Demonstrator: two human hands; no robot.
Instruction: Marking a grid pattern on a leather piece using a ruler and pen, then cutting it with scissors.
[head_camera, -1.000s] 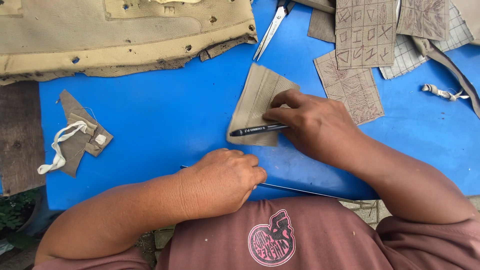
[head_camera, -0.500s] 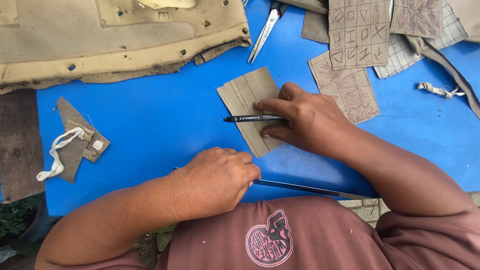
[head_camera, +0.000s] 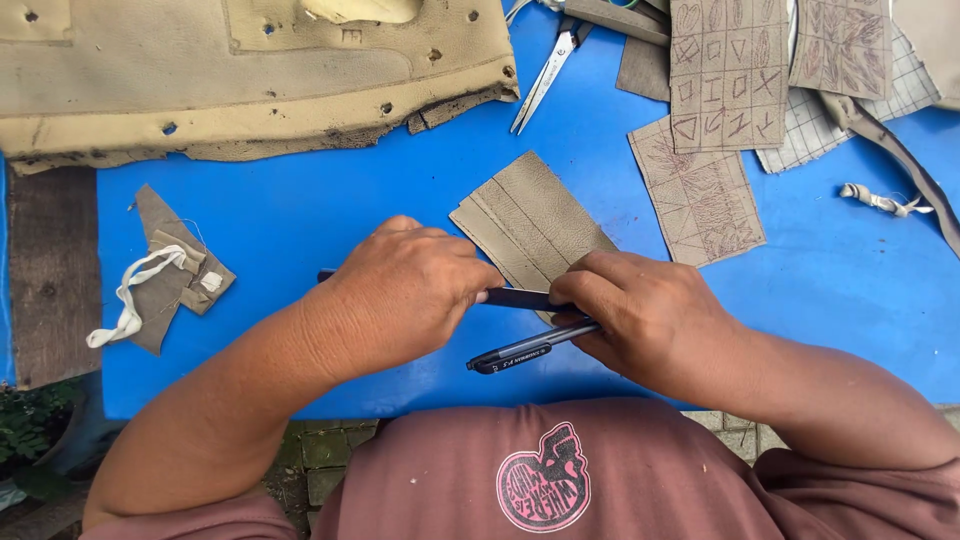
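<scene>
The blue bench (head_camera: 280, 230) carries everything, and I take the tan leather strip piece (head_camera: 535, 225) near its middle as my landmark. Up and to the left of it sprawls the big worn tan hide (head_camera: 200, 80); to its right lie the marked leather squares (head_camera: 700, 195); just above it sit the scissors (head_camera: 545, 72); far off to its left is a small scrap with white cord (head_camera: 165, 270).

My left hand (head_camera: 400, 300) is closed over a long dark ruler (head_camera: 525, 298), which runs left to right across the strip's near edge. My right hand (head_camera: 650, 320) presses the ruler's other end with its fingertips while its grip pinches a black pen (head_camera: 525, 350), whose long axis points left and slightly toward me, just below the ruler.
</scene>
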